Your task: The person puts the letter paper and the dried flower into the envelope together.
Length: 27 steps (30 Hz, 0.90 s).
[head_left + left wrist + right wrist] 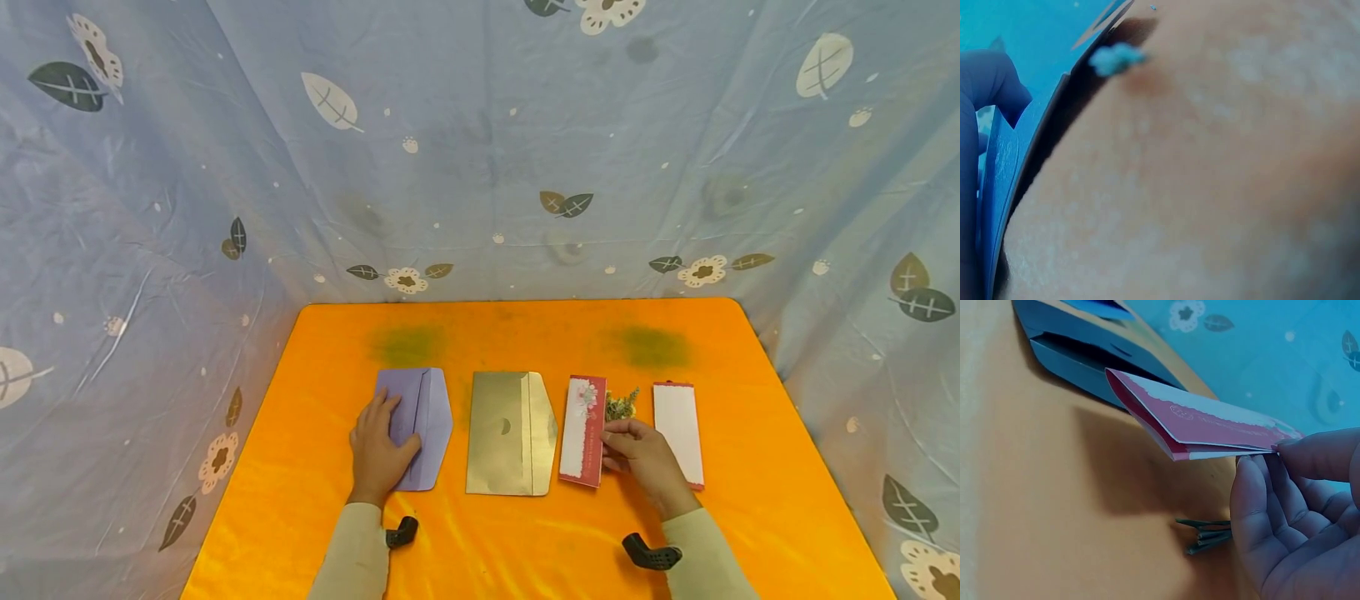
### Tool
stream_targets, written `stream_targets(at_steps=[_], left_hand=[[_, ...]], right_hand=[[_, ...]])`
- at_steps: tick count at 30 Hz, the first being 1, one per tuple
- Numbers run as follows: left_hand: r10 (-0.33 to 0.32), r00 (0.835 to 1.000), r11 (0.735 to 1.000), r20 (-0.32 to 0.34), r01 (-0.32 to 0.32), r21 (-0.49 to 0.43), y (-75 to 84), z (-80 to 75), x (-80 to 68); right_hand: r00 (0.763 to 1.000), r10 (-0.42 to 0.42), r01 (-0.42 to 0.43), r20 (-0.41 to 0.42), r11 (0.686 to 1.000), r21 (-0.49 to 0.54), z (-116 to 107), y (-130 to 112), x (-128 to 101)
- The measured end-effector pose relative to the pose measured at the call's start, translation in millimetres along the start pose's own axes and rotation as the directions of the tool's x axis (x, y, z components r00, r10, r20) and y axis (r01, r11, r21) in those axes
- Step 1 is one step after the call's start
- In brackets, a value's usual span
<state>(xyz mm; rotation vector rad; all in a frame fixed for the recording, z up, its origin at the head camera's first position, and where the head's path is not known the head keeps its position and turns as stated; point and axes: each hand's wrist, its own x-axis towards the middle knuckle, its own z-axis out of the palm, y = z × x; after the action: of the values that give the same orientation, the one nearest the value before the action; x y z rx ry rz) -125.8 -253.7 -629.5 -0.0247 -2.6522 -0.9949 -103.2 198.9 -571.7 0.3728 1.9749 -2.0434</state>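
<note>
Pinching the near edge of the red card [583, 433], the right hand [645, 454] has it between thumb and fingers; the right wrist view shows the folded card [1200, 422] tipped up off the orange table [300, 467], its far corner toward the gold envelope. Left hand [377, 454] lies flat on the purple envelope [427, 425], fingers straight, pressing it down, not gripping. The left wrist view is mostly blurred skin with a bluish paper edge [1007, 169], so nothing more to read there.

Layout from the hands: gold envelope [510, 433] lies between the two hands, flap open, just left of the red card. A small dried sprig [621, 406] sits just beyond the right fingertips, its stems [1207, 534] on the table beneath the lifted card. White card [678, 433] lies just right of the right hand, apart from it. Patterned blue cloth [480, 167] hangs behind and at both sides.

Risks, as a judgement:
- Grip is on one thin edge only, so the card could swing or slip out if lifted fast.
- The card is folded, and its two leaves could splay and catch on the gold envelope's mouth or flap.
- The gold envelope has no hand on it and could slide on the smooth table if the card pushes against it.
- The sprig lies close under the card and fingers; a low sweep could drag or crush it.
- The right wrist passing over could nudge the white card.
</note>
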Motion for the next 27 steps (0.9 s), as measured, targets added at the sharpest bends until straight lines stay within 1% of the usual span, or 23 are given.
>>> stream_targets(at_steps=[4, 12, 21, 27], left_hand=[[0.007, 1.000, 1.000, -0.008, -0.007, -0.002, -0.1, 0.2, 0.1], [0.000, 1.000, 1.000, 0.004, 0.000, -0.003, -0.7, 0.0, 0.3], [-0.022, 0.999, 1.000, 0.024, 0.022, -0.002, 1.5, -1.8, 0.9], [-0.032, 0.999, 0.999, 0.033, 0.032, 0.000, 1.9, -1.7, 1.4]], right_hand=[[1.000, -0.001, 0.001, 0.013, 1.000, 0.009, 3.0, 0.9, 0.9], [1.000, 0.006, -0.006, 0.019, 1.000, 0.009, 10.3, 1.4, 1.9], [1.000, 0.008, -0.008, 0.012, 1.000, 0.015, 19.6, 1.2, 2.1], [1.000, 0.004, -0.005, 0.026, 0.999, 0.033, 26.0, -2.2, 1.2]])
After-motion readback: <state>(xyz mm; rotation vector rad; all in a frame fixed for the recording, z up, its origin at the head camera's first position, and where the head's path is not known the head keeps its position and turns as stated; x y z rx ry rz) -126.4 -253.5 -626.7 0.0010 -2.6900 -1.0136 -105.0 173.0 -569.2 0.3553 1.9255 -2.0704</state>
